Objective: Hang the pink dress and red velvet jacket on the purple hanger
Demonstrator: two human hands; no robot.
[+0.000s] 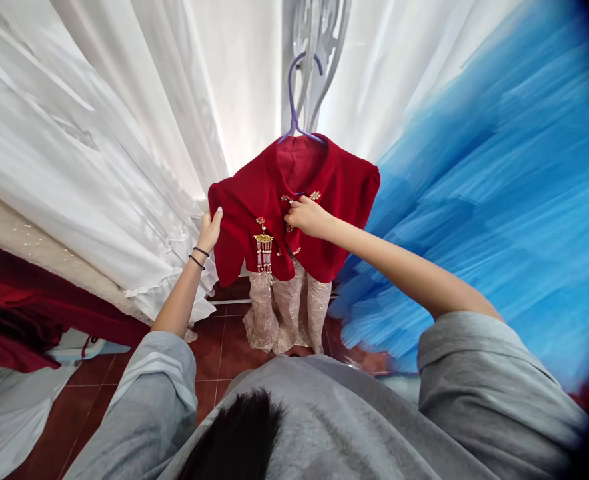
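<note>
A dark red jacket [254,173] with a stand collar hangs in front of me on a purple hanger [293,100]. Jewelled flower fastenings [315,195] run down its front, and a gold tassel brooch [263,239] hangs on its left half. My left hand [211,229] grips the sleeve edge at the left, thumb on top. At the centre front, my right hand [308,217] is closed at the jacket's opening by the fastenings; its fingertips pinch the front edge there. Below the jacket hangs a pale, shiny beige skirt [287,300].
White drapes [124,133] hang at the left and behind. A big blue tulle garment [499,200] fills the right side. The hanger's hook is at a grey ornate metal stand [319,40]. Dark red cloth [19,293] lies at lower left, over red floor tiles [207,347].
</note>
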